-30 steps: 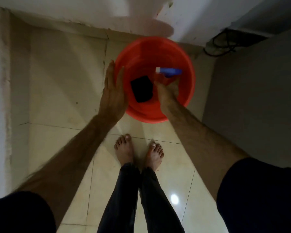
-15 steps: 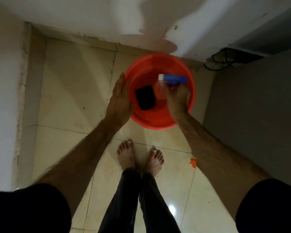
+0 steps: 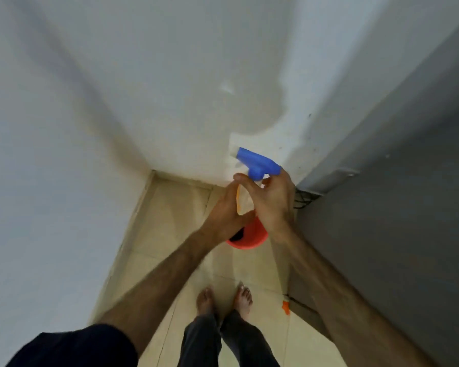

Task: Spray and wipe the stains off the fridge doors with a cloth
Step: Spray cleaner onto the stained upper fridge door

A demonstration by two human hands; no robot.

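Note:
My right hand grips the neck of a spray bottle with a blue trigger head, held up in front of the white wall. Fingers of my left hand lie straight along the left side of the bottle's pale body. Below both hands stands a red bucket, mostly hidden by them. A dark cloth shows inside it at the left. The grey fridge fills the right side of the view.
White walls meet in a corner at the left and ahead. Black cables lie on the floor behind the fridge. A small orange scrap lies by the fridge base. My bare feet stand on beige tiles.
My right hand has lifted the spray bottle out of the bucket. My left hand left the bucket rim and came up against the bottle. The view tilted upward.

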